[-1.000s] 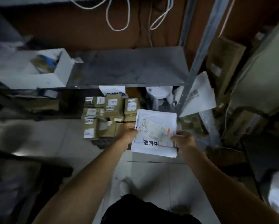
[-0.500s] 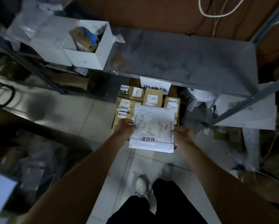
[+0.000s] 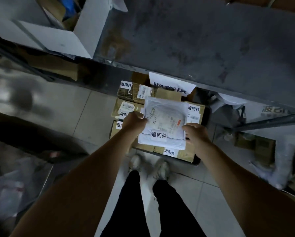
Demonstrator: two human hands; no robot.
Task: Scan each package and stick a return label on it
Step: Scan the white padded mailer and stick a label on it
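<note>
Holding white package (image 3: 165, 124), both hands, seemingly over boxes (image 3: 126, 108)

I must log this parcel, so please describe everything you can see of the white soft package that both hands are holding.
The white soft package is a flat, wrinkled mailer, plastic by its look. A pale printed shipping label with handwriting and an orange mark covers its upper part; a white return sticker with three bold black characters sits near its lower edge. It lies nearly flat, face up, above the stacked cardboard boxes under the shelf. The left hand grips its left edge and the right hand its right edge.
</note>
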